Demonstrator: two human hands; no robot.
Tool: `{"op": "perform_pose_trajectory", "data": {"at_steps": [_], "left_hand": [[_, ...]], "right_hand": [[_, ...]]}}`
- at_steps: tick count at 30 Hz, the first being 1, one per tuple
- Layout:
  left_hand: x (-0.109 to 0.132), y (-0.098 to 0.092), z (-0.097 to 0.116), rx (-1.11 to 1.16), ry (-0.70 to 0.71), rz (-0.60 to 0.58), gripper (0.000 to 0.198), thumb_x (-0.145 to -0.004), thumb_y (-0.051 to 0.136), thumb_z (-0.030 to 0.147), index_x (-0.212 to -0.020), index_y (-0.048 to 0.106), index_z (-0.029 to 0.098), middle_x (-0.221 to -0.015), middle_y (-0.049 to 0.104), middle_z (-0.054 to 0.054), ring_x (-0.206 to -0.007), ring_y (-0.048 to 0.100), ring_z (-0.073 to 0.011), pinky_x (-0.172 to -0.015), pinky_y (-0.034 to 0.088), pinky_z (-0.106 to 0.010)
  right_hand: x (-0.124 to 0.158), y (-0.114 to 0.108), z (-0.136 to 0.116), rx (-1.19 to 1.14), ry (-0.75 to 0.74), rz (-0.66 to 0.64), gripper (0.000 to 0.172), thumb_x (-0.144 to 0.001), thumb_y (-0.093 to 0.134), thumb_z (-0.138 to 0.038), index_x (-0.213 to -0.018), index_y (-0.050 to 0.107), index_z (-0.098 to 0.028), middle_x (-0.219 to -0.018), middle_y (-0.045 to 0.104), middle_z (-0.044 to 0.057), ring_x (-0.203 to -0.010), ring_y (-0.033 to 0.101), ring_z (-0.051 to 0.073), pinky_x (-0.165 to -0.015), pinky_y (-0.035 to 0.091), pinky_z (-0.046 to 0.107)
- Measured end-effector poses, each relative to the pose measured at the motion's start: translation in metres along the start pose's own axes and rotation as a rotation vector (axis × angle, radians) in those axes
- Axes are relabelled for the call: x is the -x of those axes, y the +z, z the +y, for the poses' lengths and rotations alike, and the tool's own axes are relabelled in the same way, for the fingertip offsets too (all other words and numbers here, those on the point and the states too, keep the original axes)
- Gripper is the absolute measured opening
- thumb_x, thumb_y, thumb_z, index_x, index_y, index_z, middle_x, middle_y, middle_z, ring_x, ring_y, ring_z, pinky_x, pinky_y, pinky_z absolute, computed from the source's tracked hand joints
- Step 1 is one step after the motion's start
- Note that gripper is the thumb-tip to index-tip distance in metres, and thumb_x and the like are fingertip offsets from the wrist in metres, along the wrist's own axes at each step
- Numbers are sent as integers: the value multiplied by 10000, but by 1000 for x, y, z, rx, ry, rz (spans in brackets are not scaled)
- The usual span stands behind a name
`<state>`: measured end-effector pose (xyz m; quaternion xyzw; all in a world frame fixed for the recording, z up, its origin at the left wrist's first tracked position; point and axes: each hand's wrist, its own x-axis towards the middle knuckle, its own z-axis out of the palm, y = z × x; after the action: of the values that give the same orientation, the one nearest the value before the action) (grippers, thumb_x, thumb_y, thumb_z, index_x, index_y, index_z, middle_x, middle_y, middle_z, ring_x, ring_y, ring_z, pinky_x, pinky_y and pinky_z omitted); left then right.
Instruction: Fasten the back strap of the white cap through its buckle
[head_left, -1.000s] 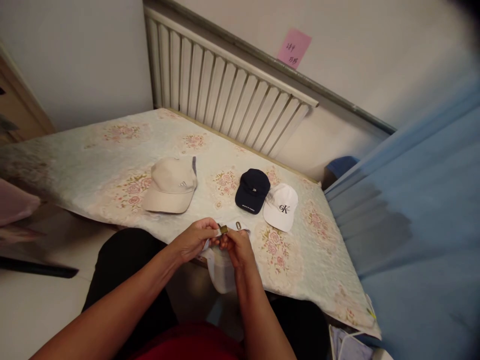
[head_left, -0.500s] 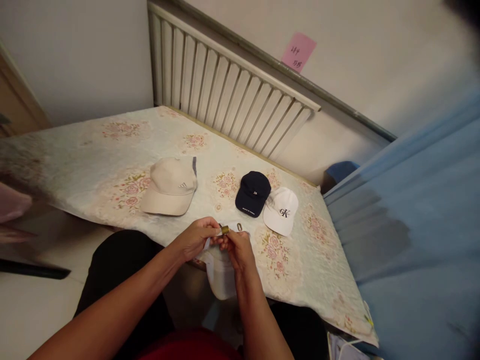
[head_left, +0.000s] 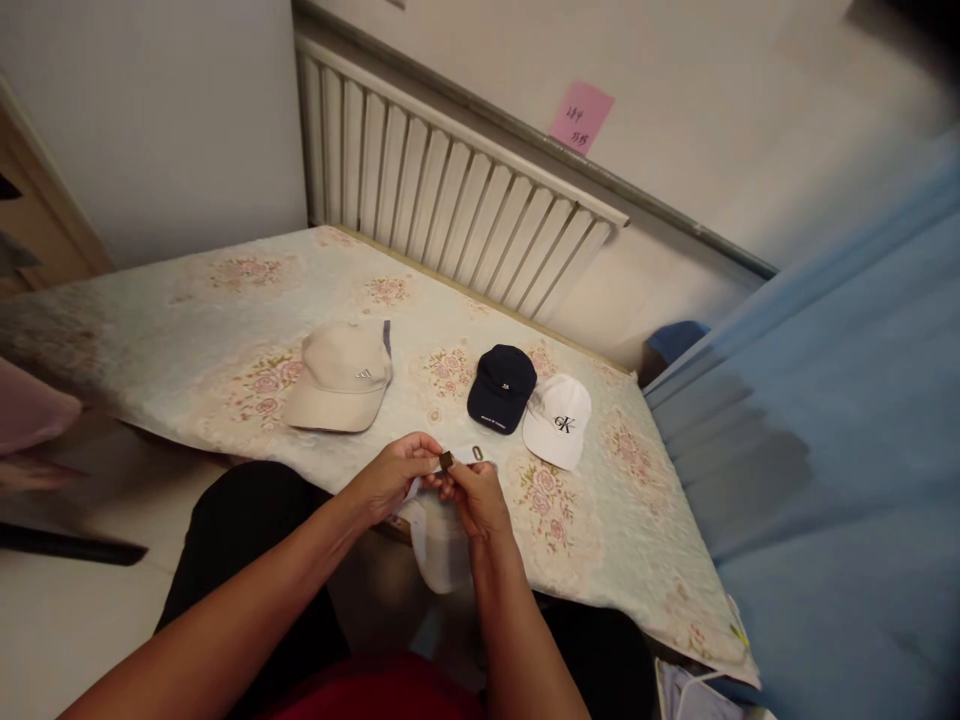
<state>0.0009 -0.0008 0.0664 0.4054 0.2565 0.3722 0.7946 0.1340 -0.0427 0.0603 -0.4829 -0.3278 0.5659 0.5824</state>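
Note:
A white cap (head_left: 439, 555) hangs over the table's front edge below my hands, its brim pointing down toward me. My left hand (head_left: 399, 478) is closed, pinching the cap's strap at the left side of a small brass-coloured buckle (head_left: 447, 461). From the right, my right hand (head_left: 478, 492) grips the same buckle between thumb and fingers. Just above the right fingers, a metal eyelet (head_left: 478, 453) shows on the cap's white fabric. Most of the cap's crown is hidden behind my hands.
On the flowered tablecloth (head_left: 337, 285) lie a beige cap (head_left: 341, 365), a navy cap (head_left: 502, 385) and a white CK cap (head_left: 551, 425). A radiator (head_left: 450, 190) runs behind the table. A blue curtain (head_left: 810, 400) hangs at the right. Part of another person (head_left: 34, 415) shows at the left edge.
The buckle has tilted slightly between my fingers and looks darker now. Both hands keep their hold, and the view has shifted a little.

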Motion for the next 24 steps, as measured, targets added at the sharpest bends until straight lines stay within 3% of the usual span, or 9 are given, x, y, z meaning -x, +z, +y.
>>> {"op": "perform_pose_trajectory", "data": {"at_steps": [17, 24], "left_hand": [[8, -3, -5, 11, -57, -27, 175, -670, 694, 135, -797, 573, 145, -739, 673, -26, -684, 624, -131, -716, 419, -262], [5, -5, -8, 53, -78, 9, 213, -628, 718, 107, -763, 558, 144, -697, 673, -22, -668, 630, -128, -719, 424, -249]], "right_hand": [[8, 3, -9, 109, -19, 105, 175, -599, 700, -266, -513, 615, -139, -377, 560, -8, -384, 486, 96, -438, 349, 215], [7, 2, -7, 95, -24, 92, 208, -616, 692, -267, -473, 602, -146, -370, 554, -4, -391, 481, 97, -459, 348, 229]]}}
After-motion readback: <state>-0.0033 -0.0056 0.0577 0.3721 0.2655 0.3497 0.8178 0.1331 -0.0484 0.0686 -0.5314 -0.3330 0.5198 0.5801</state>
